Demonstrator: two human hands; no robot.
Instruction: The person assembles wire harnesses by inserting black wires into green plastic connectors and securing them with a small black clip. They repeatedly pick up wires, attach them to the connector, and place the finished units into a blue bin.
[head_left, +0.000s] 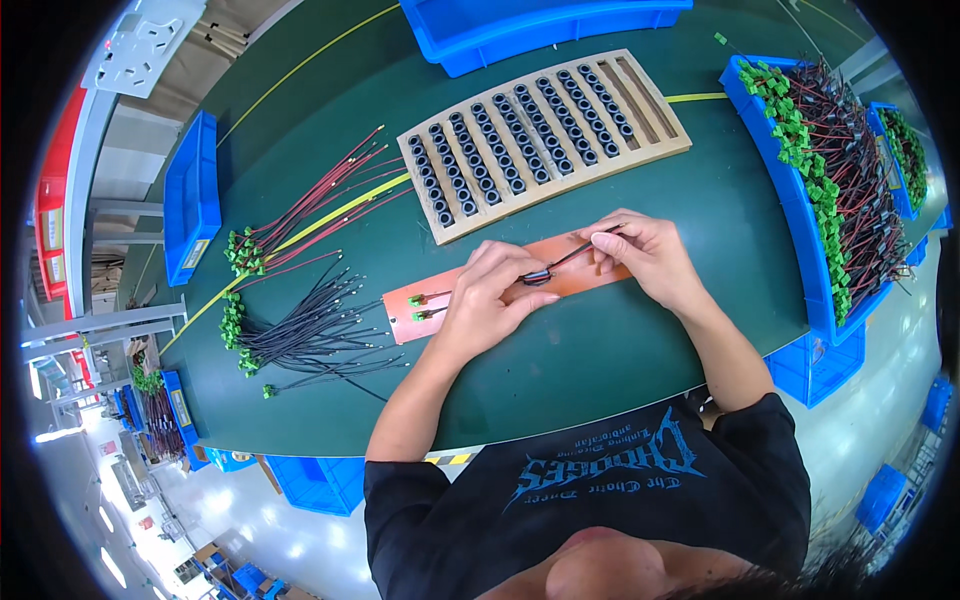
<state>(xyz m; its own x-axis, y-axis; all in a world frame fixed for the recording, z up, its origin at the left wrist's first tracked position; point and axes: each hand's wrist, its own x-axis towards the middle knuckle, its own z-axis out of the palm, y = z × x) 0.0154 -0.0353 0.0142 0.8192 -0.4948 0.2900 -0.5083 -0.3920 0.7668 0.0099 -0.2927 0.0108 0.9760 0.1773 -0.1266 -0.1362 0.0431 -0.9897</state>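
A long orange board [580, 281] lies on the table under both hands. My left hand [490, 295] rests on it with thumb and fingers closed round a small black ring-like part [537, 277]. Dark thin wires [578, 252] run from that part to my right hand [645, 255], where thumb and fingers pinch them. Two green connectors [418, 300] lie at the board's left end, their leads passing under my left hand. Just beyond the hands stands a wooden rack [470, 220] with rows of black rings; its rightmost slots hold none.
Black wires [300, 325] and red wires [310, 200] with green connectors lie left on the green table [600, 370]. A blue bin [790, 200] full of wired connectors stands right. More blue bins stand at the back [540, 40] and far left [192, 200].
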